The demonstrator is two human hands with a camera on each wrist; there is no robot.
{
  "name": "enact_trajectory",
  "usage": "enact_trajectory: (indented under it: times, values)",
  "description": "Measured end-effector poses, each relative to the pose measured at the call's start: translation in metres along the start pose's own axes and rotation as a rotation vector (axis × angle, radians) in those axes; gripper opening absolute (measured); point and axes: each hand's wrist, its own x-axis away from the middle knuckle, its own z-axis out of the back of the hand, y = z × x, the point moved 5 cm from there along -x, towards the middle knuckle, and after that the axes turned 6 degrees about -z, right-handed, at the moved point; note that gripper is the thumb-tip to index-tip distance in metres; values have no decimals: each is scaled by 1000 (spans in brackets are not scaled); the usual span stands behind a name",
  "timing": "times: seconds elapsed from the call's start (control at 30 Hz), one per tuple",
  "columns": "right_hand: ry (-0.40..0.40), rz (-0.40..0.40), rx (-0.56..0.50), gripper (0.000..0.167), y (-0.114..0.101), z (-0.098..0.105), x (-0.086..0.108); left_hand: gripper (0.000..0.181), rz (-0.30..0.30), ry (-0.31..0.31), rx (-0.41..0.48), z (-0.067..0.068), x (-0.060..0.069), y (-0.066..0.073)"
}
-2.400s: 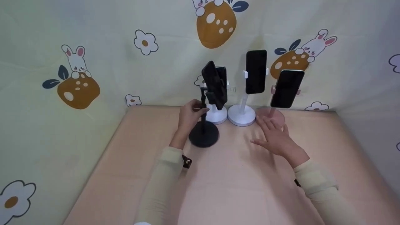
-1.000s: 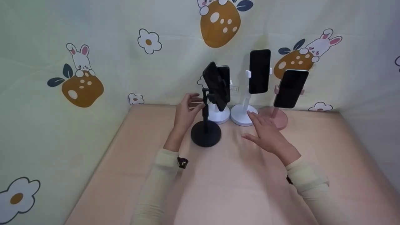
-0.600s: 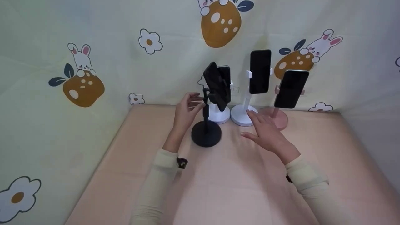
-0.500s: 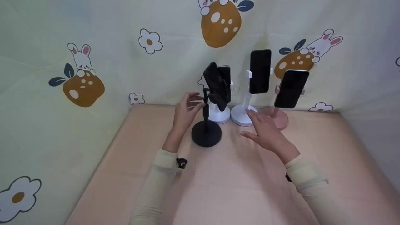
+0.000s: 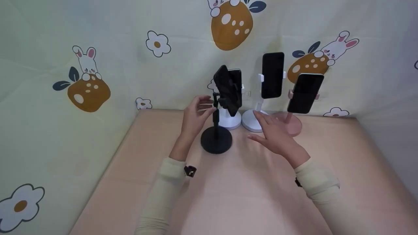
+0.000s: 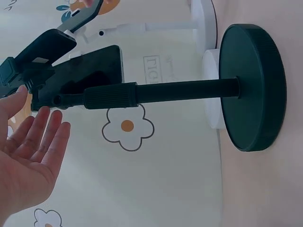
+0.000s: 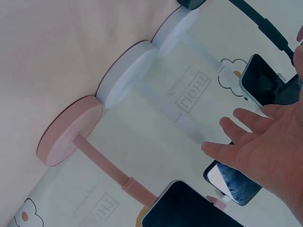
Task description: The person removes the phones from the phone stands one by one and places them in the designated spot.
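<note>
A black phone stand (image 5: 216, 140) stands upright at the front of a group, carrying a tilted black phone (image 5: 225, 89). My left hand (image 5: 193, 117) is at its neck, fingers loosely spread; in the left wrist view, the hand (image 6: 33, 161) has its thumb close to the holder, and I cannot tell whether it touches. Fingers apart and holding nothing, my right hand (image 5: 276, 135) hovers before a white phone stand (image 5: 250, 122) and a pink phone stand (image 5: 295, 125). In the right wrist view, the same hand (image 7: 270, 146) partly hides a phone (image 7: 225, 182).
Another white phone stand (image 5: 233, 120) with a phone sits partly behind the black one. Phones face forward on the middle white stand (image 5: 273, 75) and the pink stand (image 5: 305, 93). A patterned cloth wall (image 5: 183, 75) rises behind the peach tabletop (image 5: 235, 195).
My left hand, earlier with thumb and fingers at the black stand's pole, has loosened and risen slightly. My right hand has moved left from the pink stand's base towards the white stand.
</note>
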Motion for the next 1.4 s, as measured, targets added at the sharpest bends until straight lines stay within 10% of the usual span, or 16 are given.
enact_trajectory:
  times: [1.4]
  values:
    - [141,15,-132,83,-31,12,-20,48,-12,-68,-41,-21,2,21]
